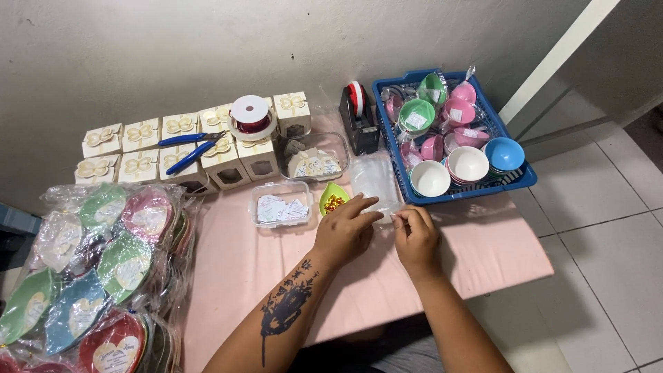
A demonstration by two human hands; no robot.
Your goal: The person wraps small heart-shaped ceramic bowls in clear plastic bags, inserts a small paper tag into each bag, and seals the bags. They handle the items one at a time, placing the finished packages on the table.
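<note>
My left hand [345,231] and my right hand [416,238] meet over the pink table [497,255], both pinching the near edge of a clear plastic bag [375,181] from a small stack of such bags. Just left of my left hand sits a small green leaf-shaped dish [333,199] with gold and red bits in it. A blue basket [514,179] behind the bags holds several small bowls in white, pink, green and blue, some of them wrapped.
Clear tubs hold paper tags [280,207] and a card [314,164]. Cream gift boxes [141,148] line the wall, with blue pliers [186,148] and a red wire spool [250,119] on them. A tape dispenser [359,117] stands behind. Wrapped heart-shaped dishes [103,269] pile at left.
</note>
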